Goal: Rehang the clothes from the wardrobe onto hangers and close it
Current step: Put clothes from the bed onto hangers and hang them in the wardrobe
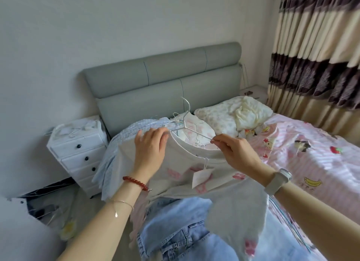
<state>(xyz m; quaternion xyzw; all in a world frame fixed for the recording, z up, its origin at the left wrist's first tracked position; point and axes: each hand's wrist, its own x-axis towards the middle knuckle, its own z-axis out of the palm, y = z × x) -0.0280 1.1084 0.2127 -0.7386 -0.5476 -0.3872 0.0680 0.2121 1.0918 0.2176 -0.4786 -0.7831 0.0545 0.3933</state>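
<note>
Right hand [236,151] pinching the right arm of a white wire hanger [187,127] between thumb and fingertips, wrist wearing a pale watch [277,180]. Left hand [150,151] just across from it, fingers curled over the left side of the neckline of a white T-shirt [194,175] with pink paw prints, right where the hanger's left arm slips under the cloth. Hanger hook sticking up just beyond the two hands, tilted, its arms dipping into the collar between them. Paper tag [201,177] dangling from the collar below the right hand. Red bead bracelet [136,183] and a thin chain on the left wrist.

Under the shirt, nearer than both hands, pale blue jeans [175,231] spread flat. Left of the left hand, a light blue checked garment [120,144] draped over the bed edge. Beyond the hands, more wire hangers on pale clothes, then a rumpled pillow [231,114] against the grey headboard [161,79]. Right of the right hand, pink cartoon bedsheet [311,159].

Far left, white drawer chest [78,149] with hangers lying on top. Striped curtain [319,46] far right.
</note>
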